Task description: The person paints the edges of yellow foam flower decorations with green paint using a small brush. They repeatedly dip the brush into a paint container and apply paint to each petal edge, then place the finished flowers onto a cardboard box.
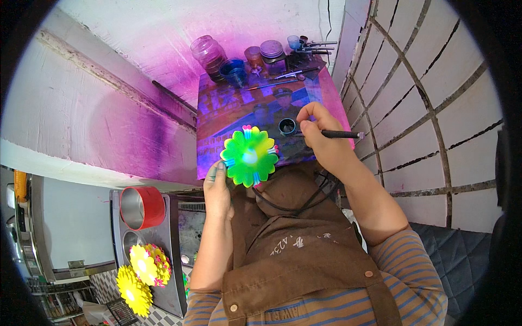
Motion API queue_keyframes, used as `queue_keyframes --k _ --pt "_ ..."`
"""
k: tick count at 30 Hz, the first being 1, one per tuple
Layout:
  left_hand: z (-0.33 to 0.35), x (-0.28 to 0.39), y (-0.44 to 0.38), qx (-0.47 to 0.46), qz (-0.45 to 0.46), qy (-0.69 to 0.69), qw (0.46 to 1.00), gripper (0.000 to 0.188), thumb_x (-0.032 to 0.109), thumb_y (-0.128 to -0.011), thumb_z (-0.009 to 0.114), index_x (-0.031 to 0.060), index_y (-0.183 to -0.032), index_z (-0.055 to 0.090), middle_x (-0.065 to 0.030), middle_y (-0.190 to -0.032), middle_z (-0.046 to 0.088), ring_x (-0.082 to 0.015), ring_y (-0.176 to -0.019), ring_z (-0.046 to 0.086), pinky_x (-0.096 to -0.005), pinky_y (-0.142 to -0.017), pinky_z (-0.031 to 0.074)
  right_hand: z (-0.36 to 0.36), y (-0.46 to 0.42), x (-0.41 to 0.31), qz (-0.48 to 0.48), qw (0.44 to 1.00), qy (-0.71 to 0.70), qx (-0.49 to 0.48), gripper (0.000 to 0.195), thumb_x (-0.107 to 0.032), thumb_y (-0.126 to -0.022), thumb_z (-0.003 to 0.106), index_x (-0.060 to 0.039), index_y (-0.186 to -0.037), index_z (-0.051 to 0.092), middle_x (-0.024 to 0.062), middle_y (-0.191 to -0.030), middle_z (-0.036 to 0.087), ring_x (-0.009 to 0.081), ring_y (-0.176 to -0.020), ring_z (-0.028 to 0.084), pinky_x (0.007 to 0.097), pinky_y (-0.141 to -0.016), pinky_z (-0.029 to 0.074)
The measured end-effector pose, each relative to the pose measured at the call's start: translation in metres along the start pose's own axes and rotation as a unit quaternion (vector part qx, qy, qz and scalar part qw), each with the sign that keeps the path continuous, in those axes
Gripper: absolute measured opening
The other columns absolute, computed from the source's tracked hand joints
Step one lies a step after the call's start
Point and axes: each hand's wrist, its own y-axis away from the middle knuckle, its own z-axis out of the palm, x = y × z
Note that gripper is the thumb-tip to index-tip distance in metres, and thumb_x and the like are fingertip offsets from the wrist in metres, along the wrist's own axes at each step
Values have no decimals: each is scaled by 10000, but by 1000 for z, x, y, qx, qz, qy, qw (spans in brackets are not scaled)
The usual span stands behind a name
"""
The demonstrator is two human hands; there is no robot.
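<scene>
My left hand [217, 183] holds a flower-shaped piece [246, 157] by its left edge, thumb on top. The piece has green ridged petals, a yellow patch at upper right and a pale centre. Blue stems with pink tips stand out on its sides. In my right hand [324, 132] is an airbrush [338, 134] with a dark handle pointing right. Its small round cup [287, 126] holds dark liquid and sits just right of the flower. A gap separates the airbrush from the petals. The airbrush tip is hard to make out.
A paint-stained table [208, 134] carries a glass jar [209, 55], a blue cup [233, 71], lidded jars [272, 55] and more airbrushes [295, 73]. Tiled wall [424, 155] rises at right. Yellow flower pieces [142, 265] and a red pot [142, 208] stand at left. A black hose [293, 208] crosses my lap.
</scene>
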Motion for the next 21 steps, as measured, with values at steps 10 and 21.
queue_keyframes --k 10,21 --pt "-2 -3 2 -9 -1 15 1000 209 191 -882 478 28 -994 546 -66 -953 579 -157 -860 535 -296 -776 421 1 2 -2 -22 1000 2 1 143 -172 -801 465 -41 -859 467 12 -601 424 84 -545 410 264 -499 334" --pt "-4 1 0 3 24 12 1000 234 201 -890 456 17 -1015 531 -76 -953 575 -165 -854 544 -295 -755 441 -2 12 8 9 1000 -4 -14 113 -146 -805 472 -42 -851 462 12 -607 421 73 -547 406 256 -506 331"
